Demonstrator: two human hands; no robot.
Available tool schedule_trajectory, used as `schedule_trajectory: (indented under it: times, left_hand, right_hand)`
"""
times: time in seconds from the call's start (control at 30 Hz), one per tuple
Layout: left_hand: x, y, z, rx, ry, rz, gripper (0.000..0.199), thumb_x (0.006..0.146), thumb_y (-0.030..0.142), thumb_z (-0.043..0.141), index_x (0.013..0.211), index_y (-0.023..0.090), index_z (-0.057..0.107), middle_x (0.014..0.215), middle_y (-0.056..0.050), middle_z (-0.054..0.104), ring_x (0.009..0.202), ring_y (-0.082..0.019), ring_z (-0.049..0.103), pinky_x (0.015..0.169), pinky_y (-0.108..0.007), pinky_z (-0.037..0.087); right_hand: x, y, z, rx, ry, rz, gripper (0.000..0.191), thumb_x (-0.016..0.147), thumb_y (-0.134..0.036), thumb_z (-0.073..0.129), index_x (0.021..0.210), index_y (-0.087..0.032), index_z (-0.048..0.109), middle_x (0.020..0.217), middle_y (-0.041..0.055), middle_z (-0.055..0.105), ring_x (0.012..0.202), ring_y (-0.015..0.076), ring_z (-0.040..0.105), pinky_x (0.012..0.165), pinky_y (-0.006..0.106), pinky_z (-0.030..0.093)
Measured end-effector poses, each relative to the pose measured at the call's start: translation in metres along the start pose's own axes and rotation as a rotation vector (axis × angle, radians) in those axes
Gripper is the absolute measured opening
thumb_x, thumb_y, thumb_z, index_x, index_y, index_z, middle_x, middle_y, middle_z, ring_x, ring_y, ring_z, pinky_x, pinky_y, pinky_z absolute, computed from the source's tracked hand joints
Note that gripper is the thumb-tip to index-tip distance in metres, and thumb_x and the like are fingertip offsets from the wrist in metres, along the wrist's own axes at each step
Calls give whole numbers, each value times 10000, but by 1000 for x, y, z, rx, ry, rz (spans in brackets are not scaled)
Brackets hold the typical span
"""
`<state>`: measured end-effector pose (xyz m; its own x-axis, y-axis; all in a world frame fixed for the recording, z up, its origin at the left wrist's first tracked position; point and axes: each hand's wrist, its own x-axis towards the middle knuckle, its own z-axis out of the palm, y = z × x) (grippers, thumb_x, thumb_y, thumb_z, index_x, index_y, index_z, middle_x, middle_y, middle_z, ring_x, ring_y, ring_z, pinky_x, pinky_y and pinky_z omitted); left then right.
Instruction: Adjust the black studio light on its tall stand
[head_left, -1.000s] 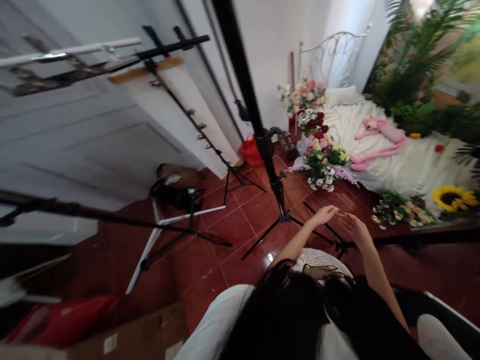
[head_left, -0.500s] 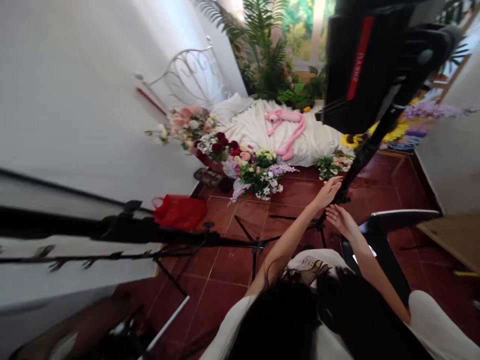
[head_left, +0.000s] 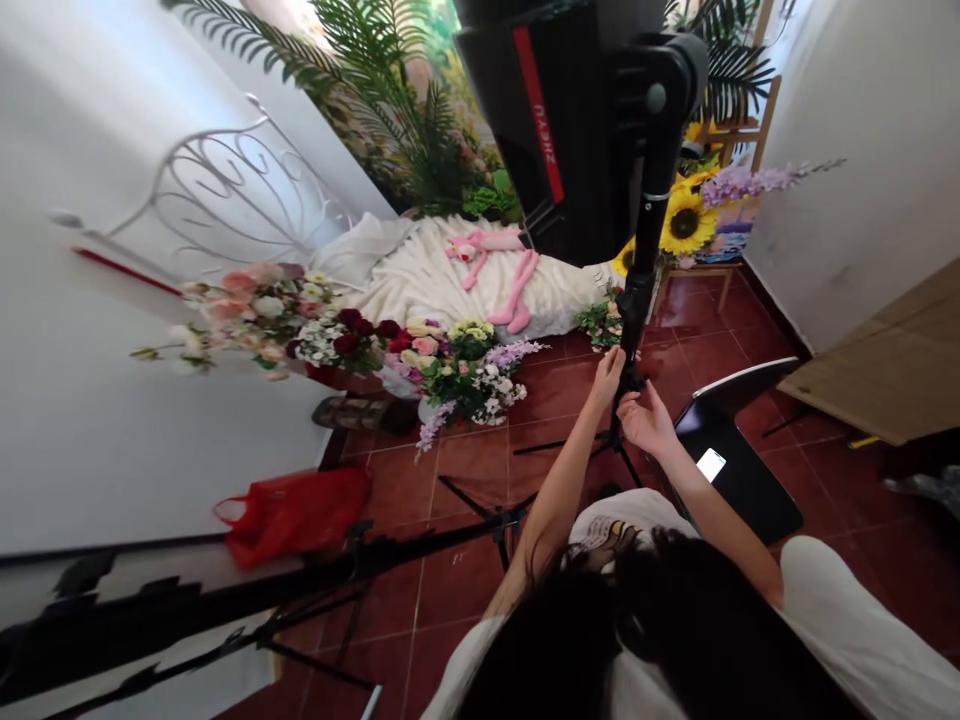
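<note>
A black light stand rises in front of me, topped by a big black studio light with a red stripe. My left hand is closed round the stand's pole from the left side. On the right, slightly lower, my right hand has its fingers curled at a small black knob on the pole. The palm partly shows, and its fingertips are partly hidden against the pole. The stand's legs spread on the red tiled floor below.
A black chair with a lit phone stands at right. Another black stand crosses the lower left near a red bag. Flowers edge a white-draped bed holding a pink plush toy.
My view has turned right, so the room shifts left. My hands, fingers outstretched by the pole before, have closed in on it: the left round the pole, the right at the knob.
</note>
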<state>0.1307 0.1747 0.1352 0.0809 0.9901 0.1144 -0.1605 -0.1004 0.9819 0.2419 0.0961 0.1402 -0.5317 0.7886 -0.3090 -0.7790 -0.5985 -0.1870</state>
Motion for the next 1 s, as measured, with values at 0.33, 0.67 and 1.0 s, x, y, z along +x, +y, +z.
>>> schedule_trajectory:
  times: [0.33, 0.67, 1.0]
  left_hand:
    - [3, -9, 6, 16, 106, -30, 580, 837, 731, 533, 805, 161, 633, 802, -38, 678, 736, -131, 584, 732, -248, 481]
    - [2, -12, 7, 0, 91, 27, 626, 803, 785, 518, 760, 172, 635, 771, -52, 681, 772, -159, 619, 778, -272, 506]
    - [3, -21, 7, -20, 92, 46, 638, 805, 790, 511, 821, 175, 683, 789, -57, 701, 793, -170, 649, 787, -291, 533]
  right_hand:
    - [22, 6, -1, 505, -366, 26, 445, 1018, -291, 462, 592, -242, 342, 505, -52, 503, 486, 64, 530, 454, 125, 488]
    - [22, -17, -3, -912, 221, -609, 498, 773, -260, 757, 546, -242, 313, 416, -95, 291, 388, 68, 289, 376, 202, 302]
    - [3, -80, 67, -1367, 198, -1292, 338, 767, -406, 796, 956, -269, 550, 894, 4, 593, 865, 183, 635, 787, 333, 572]
